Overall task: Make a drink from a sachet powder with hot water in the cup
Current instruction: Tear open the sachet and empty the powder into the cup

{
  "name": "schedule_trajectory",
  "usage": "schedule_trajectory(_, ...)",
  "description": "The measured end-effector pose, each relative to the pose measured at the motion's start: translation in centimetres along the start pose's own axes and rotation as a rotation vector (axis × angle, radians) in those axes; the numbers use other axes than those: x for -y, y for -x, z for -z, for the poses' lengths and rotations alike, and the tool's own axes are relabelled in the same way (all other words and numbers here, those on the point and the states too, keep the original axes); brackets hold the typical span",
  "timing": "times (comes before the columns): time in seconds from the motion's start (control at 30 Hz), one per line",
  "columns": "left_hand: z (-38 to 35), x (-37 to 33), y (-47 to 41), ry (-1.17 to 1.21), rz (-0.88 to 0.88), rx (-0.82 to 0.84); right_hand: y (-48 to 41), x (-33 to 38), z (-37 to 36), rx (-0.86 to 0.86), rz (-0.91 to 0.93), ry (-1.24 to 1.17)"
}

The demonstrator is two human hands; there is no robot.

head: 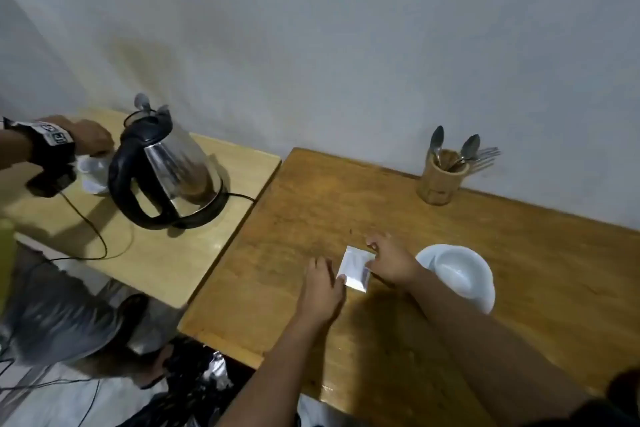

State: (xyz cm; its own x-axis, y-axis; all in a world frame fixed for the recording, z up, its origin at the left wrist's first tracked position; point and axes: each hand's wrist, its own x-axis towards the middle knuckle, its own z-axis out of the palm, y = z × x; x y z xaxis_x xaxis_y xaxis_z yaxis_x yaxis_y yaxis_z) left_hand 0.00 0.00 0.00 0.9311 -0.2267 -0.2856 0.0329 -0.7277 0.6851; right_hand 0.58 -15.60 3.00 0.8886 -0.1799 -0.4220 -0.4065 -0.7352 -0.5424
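Note:
A small silvery sachet point(355, 269) is held just above the brown wooden table point(311, 204). My left hand point(323, 282) pinches its lower left corner and my right hand point(389, 258) pinches its upper right edge. A white cup point(457, 274) stands on the table just right of my right hand, open side up. A steel kettle with a black handle point(169, 172) sits on its base on the lighter table point(156, 253) to the left.
Another person's hand point(83, 137) with a black wrist device rests on a second white cup point(91, 172) behind the kettle. A wooden holder point(440, 178) with spoons and forks stands by the wall. Cables trail off the lighter table; bags lie on the floor.

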Motion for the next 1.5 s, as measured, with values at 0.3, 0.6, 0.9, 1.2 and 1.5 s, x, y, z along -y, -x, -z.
schedule_trajectory(0.3,-0.9,-0.2,-2.5,0.064,0.033,0.021,-2.7,0.7,-0.9,0.076,-0.128,0.191)
schedule_trajectory(0.6,-0.9,0.1,-3.8,0.059,-0.045,0.085,-2.9,0.0,-0.6,0.090,-0.087,0.159)
schedule_trajectory(0.9,-0.5,-0.8,-3.0,0.454,0.013,0.138,-1.3,0.7,2.5,0.128,-0.011,0.111)
schedule_trajectory(1.2,2.2,-5.4,-3.0,0.553,-0.145,0.247,2.6,3.1,9.6,0.047,0.087,-0.006)
schedule_trajectory(1.5,4.7,-11.7,-2.7,0.604,-0.384,0.280,5.9,5.0,15.0,-0.111,0.188,0.045)
